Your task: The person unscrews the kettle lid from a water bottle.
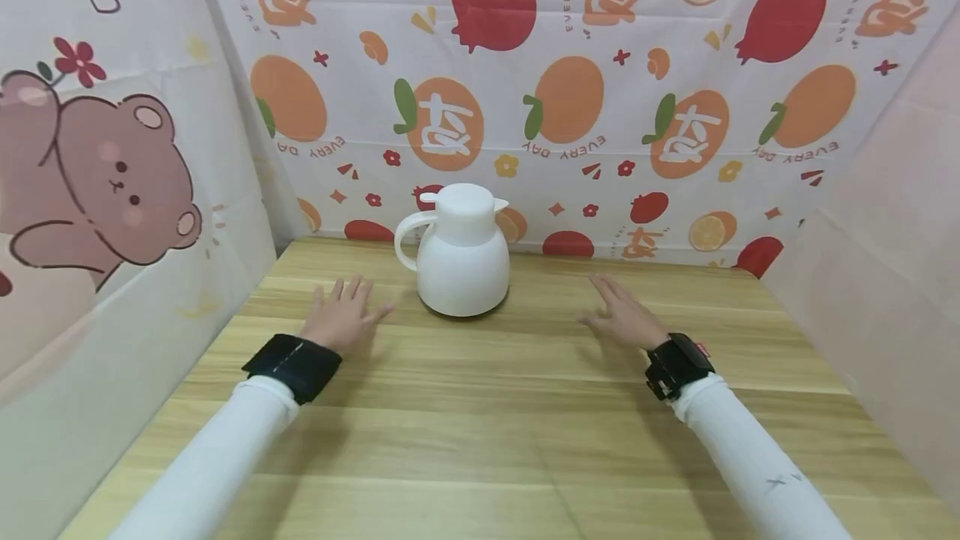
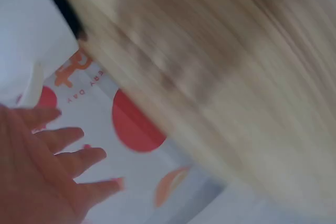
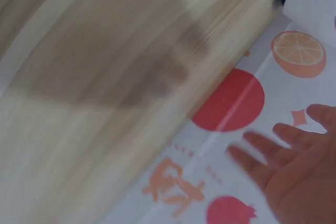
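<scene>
A white jug (image 1: 462, 269) with a lid, a short spout on the right and a loop handle on the left stands upright near the back of the table. My left hand (image 1: 341, 319) is to the left of the jug on the handle side, fingers spread, holding nothing. To the right of the jug, farther off, my right hand (image 1: 624, 317) also has straight fingers and holds nothing. Both hands cast shadows on the wood. In the left wrist view, part of the jug (image 2: 31, 35) shows beyond the fingers; a corner of the jug (image 3: 312, 6) appears in the right wrist view.
The wood-grain table (image 1: 450, 440) ends at a back wall hung with a fruit-print cloth (image 1: 510, 148). A bear-print cloth (image 1: 127, 182) hangs along the left side, and a pale cloth (image 1: 885, 257) along the right. Black bands (image 1: 296, 365) are strapped on both wrists.
</scene>
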The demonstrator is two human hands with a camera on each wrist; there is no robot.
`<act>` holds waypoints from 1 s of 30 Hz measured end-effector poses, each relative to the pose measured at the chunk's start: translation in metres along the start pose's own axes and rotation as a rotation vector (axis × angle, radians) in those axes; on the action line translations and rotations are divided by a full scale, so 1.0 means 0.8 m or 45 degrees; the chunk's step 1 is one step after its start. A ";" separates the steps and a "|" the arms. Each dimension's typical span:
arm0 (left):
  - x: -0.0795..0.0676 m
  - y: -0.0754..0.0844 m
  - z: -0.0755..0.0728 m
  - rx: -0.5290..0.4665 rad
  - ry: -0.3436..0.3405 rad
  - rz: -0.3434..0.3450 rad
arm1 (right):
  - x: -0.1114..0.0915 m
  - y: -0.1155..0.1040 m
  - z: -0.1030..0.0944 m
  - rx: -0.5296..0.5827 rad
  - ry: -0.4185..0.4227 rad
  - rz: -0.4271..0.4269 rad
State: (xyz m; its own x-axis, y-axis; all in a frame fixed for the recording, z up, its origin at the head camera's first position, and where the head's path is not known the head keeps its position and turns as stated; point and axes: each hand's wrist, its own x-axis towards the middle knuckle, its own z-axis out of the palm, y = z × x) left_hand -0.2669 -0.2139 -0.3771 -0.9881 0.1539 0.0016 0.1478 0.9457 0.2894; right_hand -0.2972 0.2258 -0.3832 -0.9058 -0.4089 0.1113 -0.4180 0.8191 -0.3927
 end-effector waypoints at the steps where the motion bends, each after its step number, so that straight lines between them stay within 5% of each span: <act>1: 0.007 -0.001 -0.002 -0.067 -0.001 -0.019 | 0.009 -0.001 0.002 0.053 0.008 -0.013; 9: 0.062 0.002 -0.001 -0.793 0.047 -0.060 | 0.079 -0.025 0.042 0.343 -0.060 0.005; 14: 0.087 0.014 -0.002 -1.032 0.163 -0.122 | 0.111 -0.061 0.053 0.512 -0.080 0.039; 22: 0.109 0.047 -0.006 -1.140 0.288 -0.110 | 0.136 -0.093 0.067 0.729 -0.016 0.124; 30: 0.114 0.049 -0.010 -1.091 0.359 -0.046 | 0.145 -0.098 0.079 0.866 -0.005 0.170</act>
State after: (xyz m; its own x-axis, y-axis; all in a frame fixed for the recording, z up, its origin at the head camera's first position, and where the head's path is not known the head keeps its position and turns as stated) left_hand -0.3512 -0.1648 -0.3580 -0.9821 -0.0543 0.1806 0.1451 0.3938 0.9077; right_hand -0.3651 0.0888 -0.3972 -0.9456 -0.3248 0.0195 -0.1657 0.4290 -0.8880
